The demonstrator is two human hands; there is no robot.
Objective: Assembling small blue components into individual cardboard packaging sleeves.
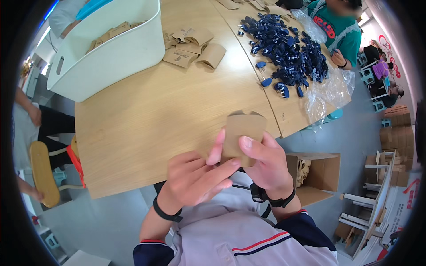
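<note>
Both hands grasp one small brown card sleeve (242, 133) just off the near edge of the desk (146, 115): the left hand (195, 177) pinches its lower left side, the right hand (264, 164) clamps it with the thumb across the front. Judged risk: thumb pressure may crease the thin card, or it may slip floorward. Blue clips (288, 48) lie at 1 o'clock.

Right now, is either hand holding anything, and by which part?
Both hands hold one small brown cardboard sleeve above the table edge. The right hand pinches its lower right side, thumb on the front; the left hand has its fingers along the lower left edge.
</note>
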